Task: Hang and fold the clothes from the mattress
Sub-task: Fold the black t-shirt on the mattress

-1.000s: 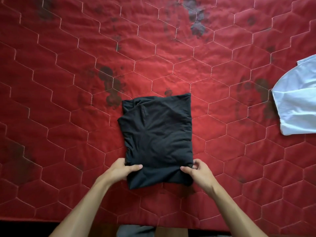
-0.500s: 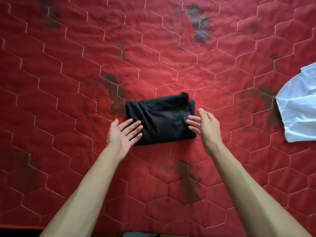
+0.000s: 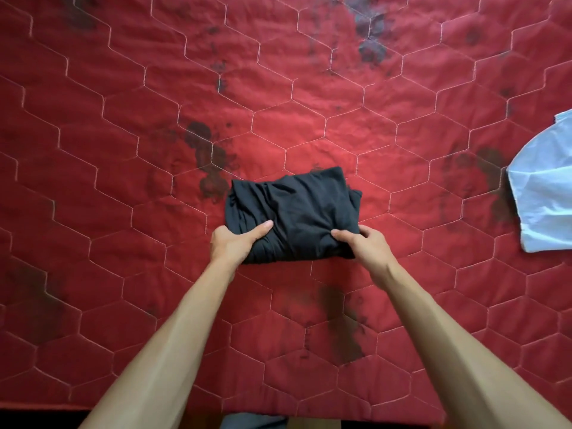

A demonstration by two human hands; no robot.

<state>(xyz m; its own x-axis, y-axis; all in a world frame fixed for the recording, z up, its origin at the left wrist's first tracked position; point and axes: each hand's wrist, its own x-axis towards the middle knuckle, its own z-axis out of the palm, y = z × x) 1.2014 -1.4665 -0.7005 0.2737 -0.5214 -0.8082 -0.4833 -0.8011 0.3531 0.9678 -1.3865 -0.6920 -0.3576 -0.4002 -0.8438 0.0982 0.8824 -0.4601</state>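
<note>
The red quilted mattress (image 3: 123, 119) fills the frame, its hexagon stitching and dark stains seen from the upper left across to the right edge. Just left of centre, the left hand (image 3: 235, 243) is set on the near-left corner of the folded black garment (image 3: 297, 209). The thumb is laid on top of the cloth and the fingers are tucked out of sight below it, so the corner is pinched between them.

The garment is found at the centre of the frame, flat on the mattress as a thick, slightly rumpled bundle. Its long axis is laid left to right across the picture, with the right end tilted a little toward the top. From both grips the bulk of the bundle lies toward the top of the frame, since only the lower edge is held. Neither hand is placed nearer than the other, and the corners are taken evenly.

Just right of centre, the right hand (image 3: 365, 246) is closed on the near-right corner in the same way, thumb on top, and the cloth is gathered into creases under it. A level two-handed lift or a push up the frame is judged to be what this hold suits.

At the right edge, well apart from the bundle, a white garment (image 3: 551, 205) is seen, partly cut off by the frame and not yet folded.
</note>
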